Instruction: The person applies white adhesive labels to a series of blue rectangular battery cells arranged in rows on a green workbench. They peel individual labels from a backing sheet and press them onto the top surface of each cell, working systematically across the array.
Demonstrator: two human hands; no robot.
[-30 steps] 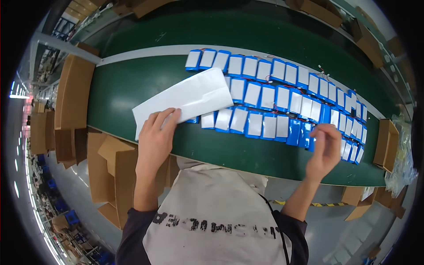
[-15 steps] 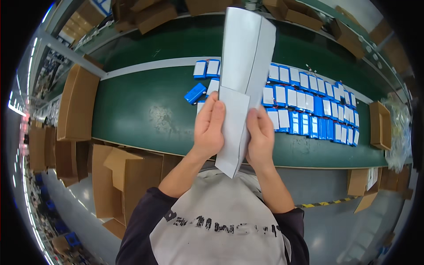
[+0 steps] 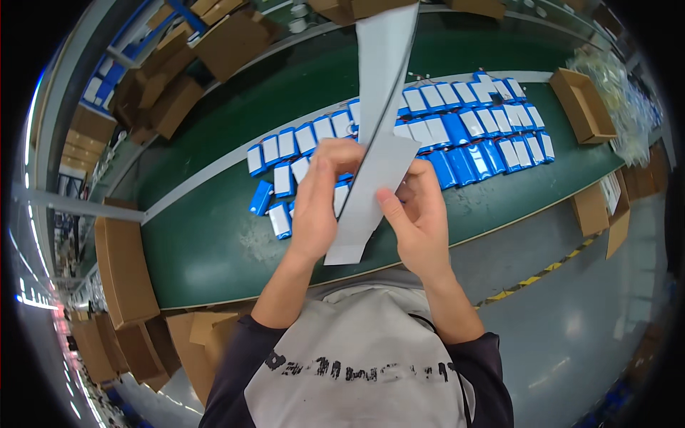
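Observation:
A long folded white sheet, stiff like card point(image 3: 376, 171), stands tilted up in front of me over the workbench. My left hand point(image 3: 316, 203) is closed at its left edge, with the fingertips partly hidden behind it. On the other side, my right hand point(image 3: 422, 221) grips the sheet, thumb on the front face and fingers curled behind. A dark gap runs between its two layers. Behind it, rows of blue battery packs point(image 3: 457, 167) lie on the green bench, many with white pads on top; the sheet covers some of them.
The green workbench point(image 3: 193, 264) spans the view. An open cardboard box point(image 3: 581, 107) and clear plastic bags point(image 3: 631, 121) sit at its right end. Cardboard boxes point(image 3: 127, 271) stand at the left, more on the shelf behind. Yellow-black tape point(image 3: 539, 274) marks the floor.
My view has turned, so the bench now slants up to the right. The sheet has twisted edge-on and its layers have parted; my right hand has turned, its thumb now on the front face.

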